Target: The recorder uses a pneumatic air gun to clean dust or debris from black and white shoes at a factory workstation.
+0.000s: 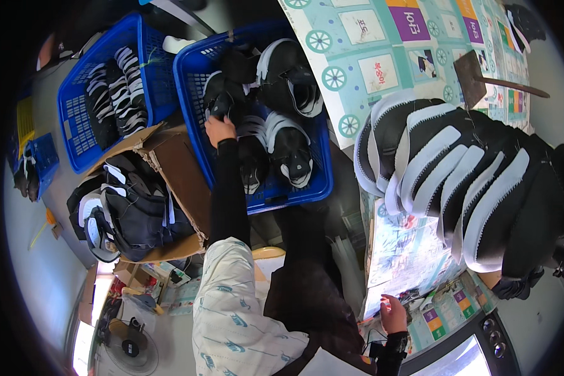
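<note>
My left hand (220,130) reaches into a blue plastic basket (197,147). Its fingers are closed on the edge of a black shoe upper (222,100) with a pale rim. More black-and-white shoe uppers (290,153) lie in the same basket, to the right of the hand. At the lower right, my right hand (393,314) is beside the edge of the table, away from the basket. Its fingers are loosely bent and apart, with nothing visible in them.
On the right, a row of black uppers with white edges (448,175) lies on a table with a patterned cover (373,47). A metal tool with a flat plate (470,80) is behind them. Left are a cardboard box (182,172) of uppers, another blue basket (75,128) and a fan (130,348).
</note>
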Tool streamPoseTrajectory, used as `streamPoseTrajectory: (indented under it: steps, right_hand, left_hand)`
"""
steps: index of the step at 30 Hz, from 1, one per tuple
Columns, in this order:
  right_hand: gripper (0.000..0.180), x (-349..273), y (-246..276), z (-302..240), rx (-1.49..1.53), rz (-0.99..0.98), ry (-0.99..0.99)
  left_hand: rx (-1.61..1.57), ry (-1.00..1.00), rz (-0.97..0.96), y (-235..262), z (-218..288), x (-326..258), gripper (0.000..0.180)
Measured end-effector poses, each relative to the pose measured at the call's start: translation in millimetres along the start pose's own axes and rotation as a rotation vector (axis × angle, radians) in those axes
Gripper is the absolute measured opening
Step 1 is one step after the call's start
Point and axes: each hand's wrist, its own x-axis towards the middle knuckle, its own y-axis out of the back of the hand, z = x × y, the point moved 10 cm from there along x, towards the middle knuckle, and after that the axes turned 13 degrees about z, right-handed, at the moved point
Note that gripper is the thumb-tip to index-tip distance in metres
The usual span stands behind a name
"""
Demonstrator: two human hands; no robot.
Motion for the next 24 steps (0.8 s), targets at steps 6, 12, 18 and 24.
streamPoseTrajectory:
  steps: [6, 12, 18, 24]
  right_hand:
    - [0.028, 23.3, 7.9, -23.0, 0.032, 0.014, 0.066]
    - [0.028, 51.0, 9.7, -63.3, 0.000, 0.035, 0.144]
    - [0.033, 59.4, 7.9, -73.7, -0.020, 0.049, 0.249]
    - [0.028, 71.4, 28.9, -114.6, -0.002, 0.026, 0.190]
  left_hand:
    - [-0.065, -0.647, -0.054, -38.9, 143.0, 47.2, 0.042]
    - [0.203, -0.791, -0.149, -129.9, 203.2, 100.7, 0.041]
    - [0.242, -0.779, -0.101, -174.0, 190.8, 114.1, 0.024]
    - [0.419, -0.982, 0.065, -124.1, 202.1, 111.1, 0.022]
